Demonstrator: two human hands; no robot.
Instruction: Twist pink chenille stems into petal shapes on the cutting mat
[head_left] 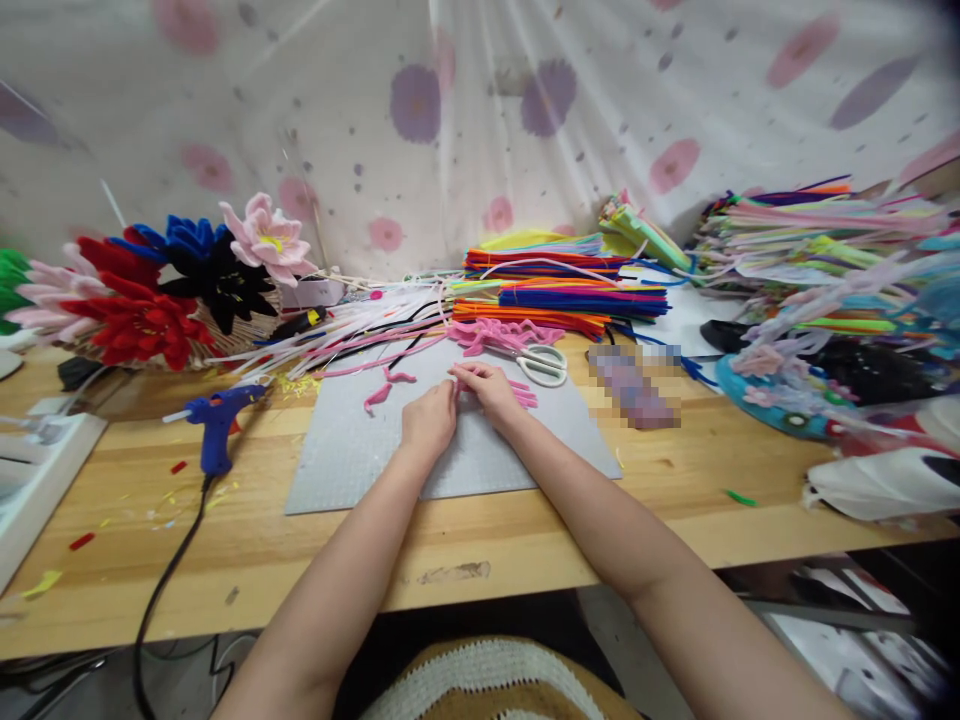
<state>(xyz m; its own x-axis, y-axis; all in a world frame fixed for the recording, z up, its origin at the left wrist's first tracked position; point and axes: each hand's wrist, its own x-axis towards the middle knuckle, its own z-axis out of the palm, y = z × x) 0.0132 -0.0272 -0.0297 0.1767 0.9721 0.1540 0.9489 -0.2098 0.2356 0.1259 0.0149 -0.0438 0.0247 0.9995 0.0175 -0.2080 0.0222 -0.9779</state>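
My left hand (430, 420) and my right hand (484, 390) meet over the grey cutting mat (352, 460), fingertips pinched together. Between them a bit of pink pipe cleaner shows, most of it hidden by the fingers. Left of my hands lies a bent pink pipe cleaner piece (382, 392). Several short pink strips (523, 394) rest just right of my right hand. Behind them sit a pile of shaped pink pipe cleaner pieces (495, 335) and scissors with pale handles (545, 366).
A blue hot glue gun (214, 425) with a black cord and a white power strip (45, 480) are on the left. Pipe cleaner flowers (161, 320) stand behind. Bundles of coloured pipe cleaners (577, 298) line the back. At right are a blurred-out object (634, 385) and a blue round item (772, 400).
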